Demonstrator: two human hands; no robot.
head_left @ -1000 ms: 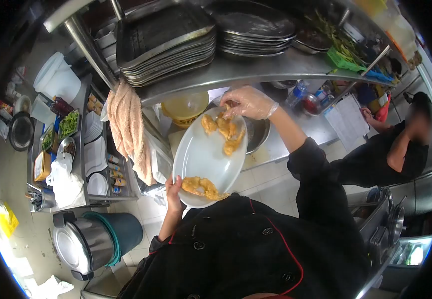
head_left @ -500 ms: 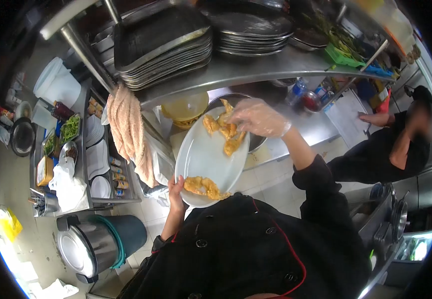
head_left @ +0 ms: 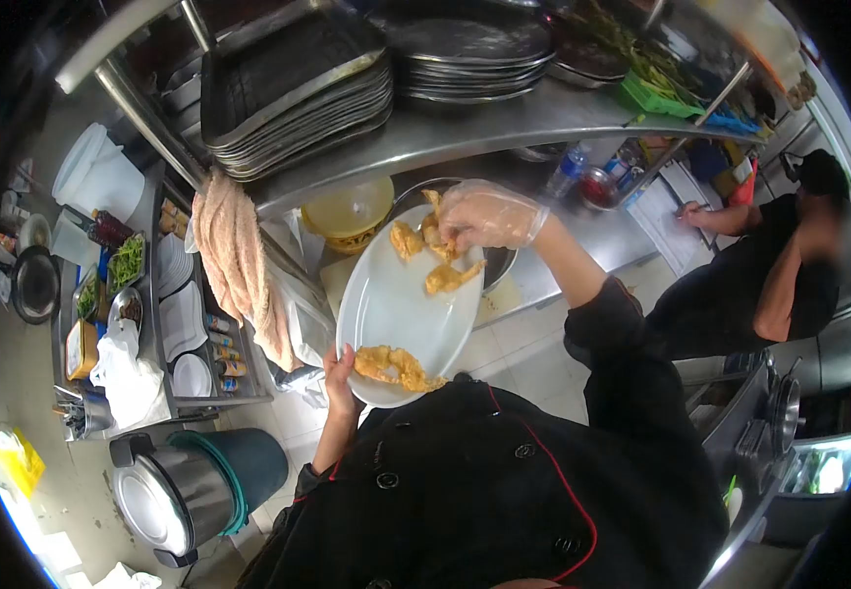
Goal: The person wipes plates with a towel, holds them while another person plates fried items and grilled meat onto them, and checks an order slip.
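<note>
Gripping the white plate [head_left: 401, 312] by its near left rim with our left hand [head_left: 340, 385], we curl our right hand [head_left: 496, 214] over the far fried pieces [head_left: 453, 278]; whether its fingers pinch any, we cannot tell. One-handed tilting could slide the near fried piece [head_left: 393, 366] off.

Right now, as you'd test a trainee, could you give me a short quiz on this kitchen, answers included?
1. Which of the wearer's hands is gloved?
2. True or false: the fried food lies at only one end of the plate.
3. What hangs beside the shelf? A) an apron; B) a towel; C) a pan.

Key:
1. The right hand.
2. False: it lies towards both ends.
3. B, the towel.
</note>
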